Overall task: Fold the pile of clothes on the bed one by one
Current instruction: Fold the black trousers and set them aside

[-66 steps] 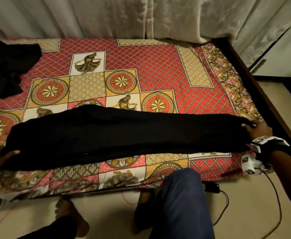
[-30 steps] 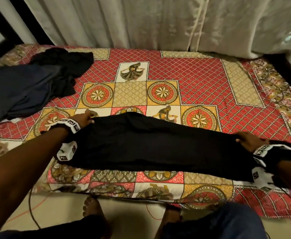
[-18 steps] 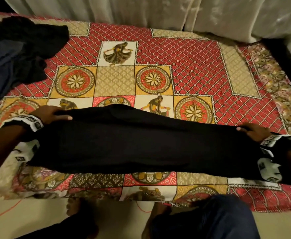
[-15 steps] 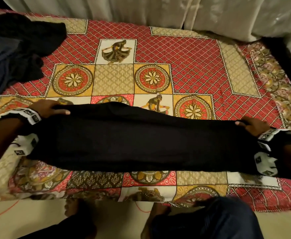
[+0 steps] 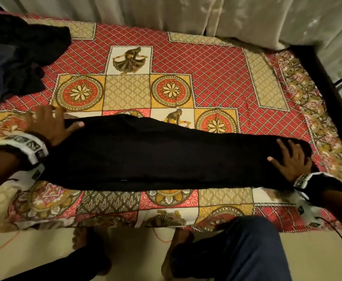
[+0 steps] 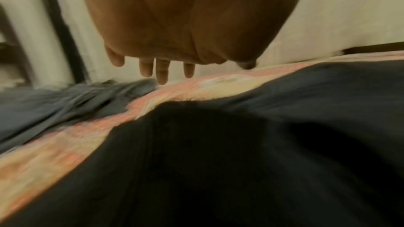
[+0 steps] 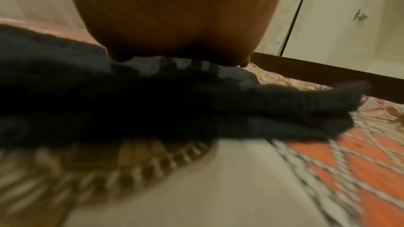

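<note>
- The black garment point(image 5: 162, 157) lies folded into a long band across the near part of the bed point(image 5: 216, 74), stretched between the two hands.
- The left hand point(image 5: 48, 126) has its fingers spread and straight; its thumb lies on the garment's end and the other fingers reach past it over the bedspread. The left wrist view shows those fingers point(image 6: 161, 73) straight and holding nothing, though it is blurred.
- The right hand point(image 5: 291, 161) lies flat with fingers splayed on the garment's other end, palm down. In the right wrist view the fabric point(image 7: 153, 103) bunches under the palm; the fingertips are hidden there.
- Beyond the left hand, further up the bed, sits the pile point(image 5: 14, 55) of dark clothes, well apart from the garment.
- Behind the bed hangs a pale curtain point(image 5: 186, 13).
</note>
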